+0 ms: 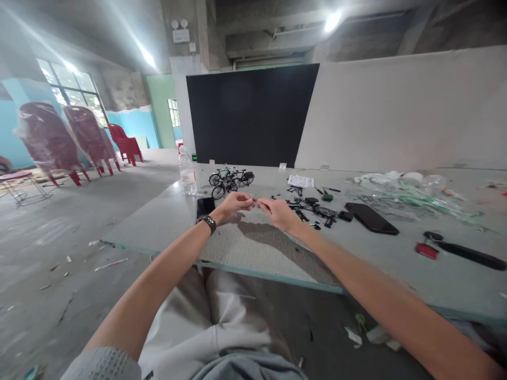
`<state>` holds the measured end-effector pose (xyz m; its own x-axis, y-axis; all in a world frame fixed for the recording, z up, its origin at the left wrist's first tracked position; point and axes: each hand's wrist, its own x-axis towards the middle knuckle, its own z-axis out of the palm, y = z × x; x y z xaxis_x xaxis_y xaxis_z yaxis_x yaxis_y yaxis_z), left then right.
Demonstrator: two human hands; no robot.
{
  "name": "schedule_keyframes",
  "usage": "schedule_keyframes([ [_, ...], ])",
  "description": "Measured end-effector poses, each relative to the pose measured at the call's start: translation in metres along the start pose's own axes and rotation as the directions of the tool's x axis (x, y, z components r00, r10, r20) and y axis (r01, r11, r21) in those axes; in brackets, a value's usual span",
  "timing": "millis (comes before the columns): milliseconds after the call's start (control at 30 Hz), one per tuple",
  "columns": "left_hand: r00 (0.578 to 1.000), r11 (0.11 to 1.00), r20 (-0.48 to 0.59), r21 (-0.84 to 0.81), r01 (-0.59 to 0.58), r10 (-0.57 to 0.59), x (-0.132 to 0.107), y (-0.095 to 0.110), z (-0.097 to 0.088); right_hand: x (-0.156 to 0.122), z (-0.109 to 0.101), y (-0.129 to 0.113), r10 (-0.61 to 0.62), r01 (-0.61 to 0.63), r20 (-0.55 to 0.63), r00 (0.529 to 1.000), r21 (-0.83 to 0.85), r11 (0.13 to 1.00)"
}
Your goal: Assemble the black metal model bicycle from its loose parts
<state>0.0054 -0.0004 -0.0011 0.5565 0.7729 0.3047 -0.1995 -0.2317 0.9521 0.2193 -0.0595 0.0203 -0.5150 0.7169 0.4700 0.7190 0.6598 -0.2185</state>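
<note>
No legible text; green digital display [194,157] too small.

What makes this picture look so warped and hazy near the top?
In the head view, wide-angle distortion curves the walls and stretches the left forearm and right forearm; the ceiling light and window bloom into pale haze; the left hand and right hand cast a soft shadow on the table.

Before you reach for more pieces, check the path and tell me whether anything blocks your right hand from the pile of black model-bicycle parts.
Nothing visible stands in the way. The right hand sits just beside the pile of black model-bicycle parts; a few small loose pieces lie off to the far side of the hand, not across its path.
</note>
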Motion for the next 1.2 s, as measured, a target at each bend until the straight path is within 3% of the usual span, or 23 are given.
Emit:
schedule_keyframes([
  [133, 1.000, 0.996, 0.013, 0.091, -0.015, 0.014, 0.001, 0.001, 0.000, 0.002, -0.001, -0.004, 0.155, -0.169, 0.073, 0.985, 0.279, 0.945],
  [233, 1.000, 0.992, 0.019, 0.128, -0.016, 0.014, 0.001, 0.000, -0.001, 0.003, -0.002, -0.005, 0.211, -0.257, 0.165, 0.964, 0.355, 0.899],
  [300, 1.000, 0.987, 0.010, 0.158, -0.007, 0.006, 0.001, -0.001, -0.001, 0.002, -0.002, -0.004, 0.181, -0.207, 0.117, 0.976, 0.280, 0.937],
  [433, 0.999, 0.989, -0.010, 0.146, 0.040, -0.039, 0.000, -0.002, -0.001, -0.003, -0.003, -0.003, 0.038, -0.036, 0.054, 0.998, -0.036, 0.999],
  [567, 0.999, 0.998, 0.014, 0.050, 0.047, -0.048, -0.001, 0.000, -0.002, -0.007, -0.007, -0.003, -0.044, 0.067, 0.071, 0.996, -0.355, 0.932],
  [667, 0.997, 0.998, 0.039, 0.006, 0.060, -0.060, -0.002, 0.002, -0.002, -0.007, -0.007, -0.002, -0.060, 0.095, 0.100, 0.993, -0.398, 0.912],
  [833, 0.998, 0.999, 0.045, 0.012, 0.047, -0.048, -0.004, 0.006, 0.000, -0.005, -0.001, -0.002, -0.040, 0.042, 0.027, 0.999, -0.074, 0.996],
  [1000, 0.999, 0.997, 0.029, 0.071, 0.017, -0.019, -0.003, 0.005, 0.001, -0.001, 0.000, -0.007, 0.084, -0.079, -0.012, 0.996, 0.240, 0.968],
  [1100, 1.000, 0.993, 0.024, 0.121, -0.008, 0.005, -0.001, 0.004, 0.001, 0.000, -0.005, -0.011, 0.219, -0.235, 0.089, 0.972, 0.456, 0.858],
  [1200, 1.000, 0.990, 0.014, 0.136, -0.024, 0.022, 0.001, 0.003, 0.002, 0.000, -0.009, -0.012, 0.300, -0.431, 0.309, 0.903, 0.635, 0.642],
])
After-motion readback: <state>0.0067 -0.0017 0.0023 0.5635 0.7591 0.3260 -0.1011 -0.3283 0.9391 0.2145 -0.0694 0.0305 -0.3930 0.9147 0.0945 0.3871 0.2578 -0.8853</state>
